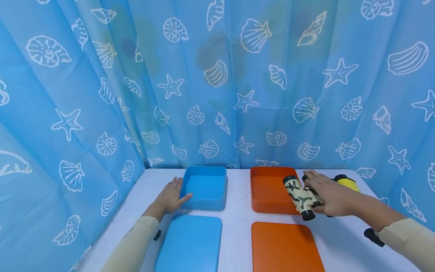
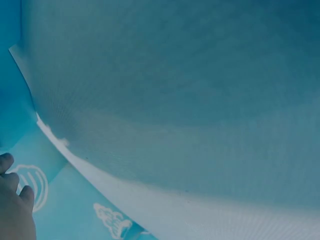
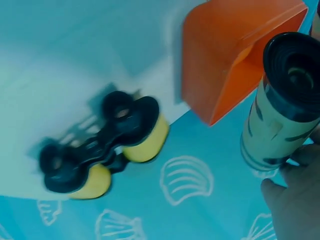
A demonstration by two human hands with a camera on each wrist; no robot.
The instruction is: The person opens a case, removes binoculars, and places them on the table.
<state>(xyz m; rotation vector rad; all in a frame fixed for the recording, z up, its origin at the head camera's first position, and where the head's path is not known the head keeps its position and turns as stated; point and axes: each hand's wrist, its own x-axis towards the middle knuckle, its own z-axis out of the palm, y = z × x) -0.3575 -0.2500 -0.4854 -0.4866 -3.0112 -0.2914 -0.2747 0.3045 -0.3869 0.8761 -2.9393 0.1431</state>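
My right hand (image 1: pixel 334 194) grips camouflage-patterned binoculars (image 1: pixel 301 196) with black ends, raised at the right side of an orange box (image 1: pixel 272 207). In the right wrist view, one barrel of these binoculars (image 3: pixel 272 127) overlaps the box's opening, and the fingers lie along its lower side. My left hand (image 1: pixel 170 197) rests at the left wall of a blue box (image 1: pixel 204 205), fingers extended and thumb across its front corner. The left wrist view catches only some fingers of that hand (image 2: pixel 15 205). Yellow and black binoculars (image 1: pixel 348 183) stand on the table, partly hidden behind my right hand.
A flat blue lid (image 1: pixel 192 241) lies before the blue box, and an orange lid (image 1: pixel 285 245) before the orange one. The white table (image 1: pixel 238 219) ends at a blue shell-print curtain (image 1: pixel 217 102) behind and on both sides.
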